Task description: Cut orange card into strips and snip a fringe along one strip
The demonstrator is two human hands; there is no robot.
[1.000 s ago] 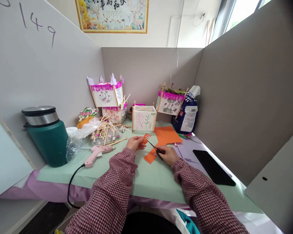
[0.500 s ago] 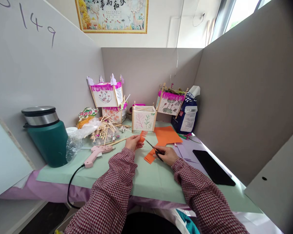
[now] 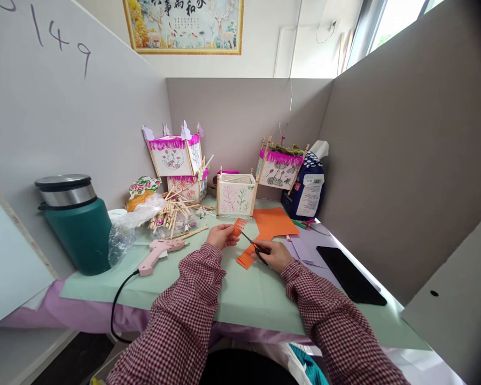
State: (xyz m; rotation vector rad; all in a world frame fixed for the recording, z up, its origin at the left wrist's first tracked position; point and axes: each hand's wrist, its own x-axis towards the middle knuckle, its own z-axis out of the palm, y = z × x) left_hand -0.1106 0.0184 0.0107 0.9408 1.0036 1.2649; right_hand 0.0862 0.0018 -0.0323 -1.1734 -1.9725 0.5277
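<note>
My left hand (image 3: 223, 236) pinches a small strip of orange paper (image 3: 239, 226) whose far edge is cut into a fringe. In my right hand (image 3: 277, 255) is a pair of black-handled scissors (image 3: 260, 250), fingers wrapped round the handles. The blade tips point up and left and meet the strip's near edge. Beneath the scissors lies another orange paper strip (image 3: 245, 260), partly covered by them. A larger orange sheet (image 3: 273, 221) rests just beyond. Behind the hands stands a white paper lantern frame (image 3: 235, 195) with drawn plants.
Left are a pink glue gun (image 3: 160, 255), a green thermos (image 3: 78, 230), bubble wrap (image 3: 122, 238) and a heap of wooden sticks (image 3: 171, 214). Fringed lanterns (image 3: 172, 156) stand at the back. A black tablet-like slab (image 3: 349, 274) lies right, before a blue package (image 3: 308, 192).
The fringed orange strip has shifted slightly right and down in my left hand and turned a little. My right hand with the scissors stays nearly in place.
</note>
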